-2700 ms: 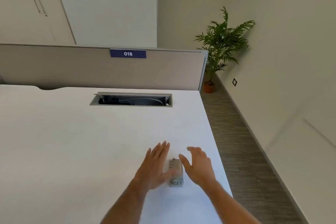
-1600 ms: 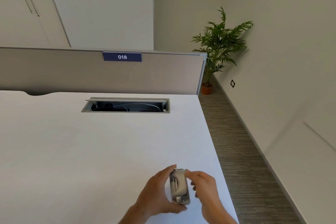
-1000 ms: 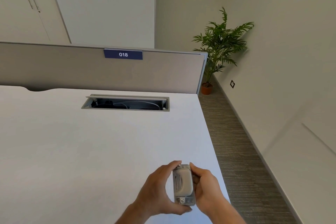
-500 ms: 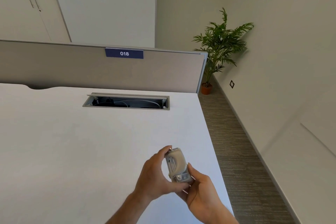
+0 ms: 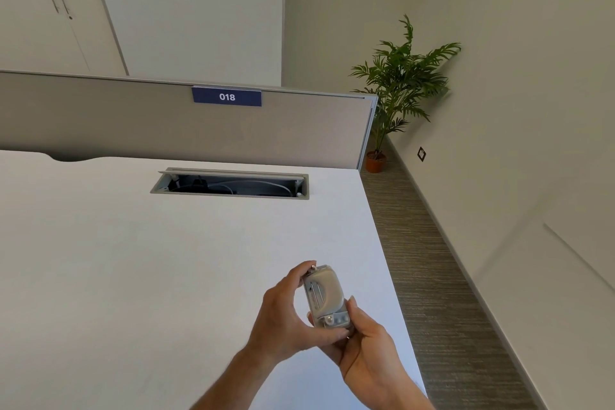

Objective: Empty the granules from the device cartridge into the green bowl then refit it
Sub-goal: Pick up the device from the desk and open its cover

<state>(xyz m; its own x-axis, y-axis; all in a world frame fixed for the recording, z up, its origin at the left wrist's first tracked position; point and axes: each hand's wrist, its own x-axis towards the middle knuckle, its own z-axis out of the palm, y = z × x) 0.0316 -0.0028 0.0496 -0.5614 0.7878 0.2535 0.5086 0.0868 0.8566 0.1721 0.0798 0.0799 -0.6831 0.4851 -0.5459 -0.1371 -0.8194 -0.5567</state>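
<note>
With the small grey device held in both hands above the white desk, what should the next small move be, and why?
Probably work the cartridge loose. The small grey plastic device is clear of the white desk, pinched at its far end by the left hand and cupped from below by the right hand, and it looks closed. No green bowl is in view, so pouring must wait.

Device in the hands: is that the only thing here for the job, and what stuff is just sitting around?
For the job:
- device, held above the desk
- left hand, gripping its side
- right hand, holding its near end
No green bowl is in view.

Just there:
- plant in its pot
- cable tray in the desk
- 018 sign on the divider
</note>
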